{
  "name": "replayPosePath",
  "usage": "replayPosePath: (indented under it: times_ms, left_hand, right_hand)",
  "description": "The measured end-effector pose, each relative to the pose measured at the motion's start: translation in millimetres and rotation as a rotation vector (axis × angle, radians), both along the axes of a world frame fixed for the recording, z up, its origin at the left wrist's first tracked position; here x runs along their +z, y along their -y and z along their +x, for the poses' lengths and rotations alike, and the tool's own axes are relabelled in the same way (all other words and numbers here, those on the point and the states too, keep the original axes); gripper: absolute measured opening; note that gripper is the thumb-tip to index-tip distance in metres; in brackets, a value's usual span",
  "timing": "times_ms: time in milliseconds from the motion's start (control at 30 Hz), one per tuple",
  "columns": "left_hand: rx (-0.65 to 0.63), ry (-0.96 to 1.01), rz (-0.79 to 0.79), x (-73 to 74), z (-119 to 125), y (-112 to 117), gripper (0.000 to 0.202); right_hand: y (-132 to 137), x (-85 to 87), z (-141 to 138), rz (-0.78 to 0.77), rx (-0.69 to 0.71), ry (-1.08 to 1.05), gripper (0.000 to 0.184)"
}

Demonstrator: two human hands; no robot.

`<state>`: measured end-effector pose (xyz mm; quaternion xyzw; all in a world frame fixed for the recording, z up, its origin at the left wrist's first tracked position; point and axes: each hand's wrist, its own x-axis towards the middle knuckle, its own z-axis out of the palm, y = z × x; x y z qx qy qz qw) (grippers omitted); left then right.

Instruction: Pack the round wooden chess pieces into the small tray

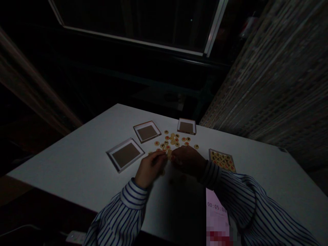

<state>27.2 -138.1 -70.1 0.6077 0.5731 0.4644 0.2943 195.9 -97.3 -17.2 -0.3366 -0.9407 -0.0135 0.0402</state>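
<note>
My left hand [153, 166] and my right hand [188, 160] meet over a loose spread of round wooden Chinese chess pieces [176, 144]. Left thumb and fingertips are pinched together; what they hold, if anything, is hard to see. Between the hands shows a pale chess piece [169, 154], at the fingertips of my closed right hand. The right fingers are partly in shadow. Several pieces lie face up with red or black characters, others show plain. Some near the hands are hidden or dim.
A filled box of pieces [221, 160] stands right of my right wrist. Three framed trays with brown bottoms, left [125, 154], back left [147, 132] and back right [187, 126], lie on the white table [84, 164]. A phone with a timer [216, 198] is under my right forearm.
</note>
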Motion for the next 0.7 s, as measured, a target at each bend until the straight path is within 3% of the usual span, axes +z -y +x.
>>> replayPosePath:
  times_ms: [133, 300, 467, 700]
  left_hand:
    - [-0.124, 0.185, -0.08, 11.8, 20, 5, 0.024]
    - [-0.162, 0.422, -0.201, 24.6, 36, 8, 0.024]
    - [-0.188, 0.456, -0.242, 29.4, 48, 10, 0.027]
    - [-0.233, 0.485, -0.266, 28.5, 71, 8, 0.033]
  right_hand:
    - [8, 6.5, 10, -0.013, -0.028, -0.068, 0.027]
    - [14, 4.7, 27, -0.02, -0.002, -0.196, 0.025]
    - [19, 1.0, 45, -0.02, 0.05, -0.347, 0.025]
    - [29, -1.7, 70, 0.006, 0.012, -0.432, 0.023]
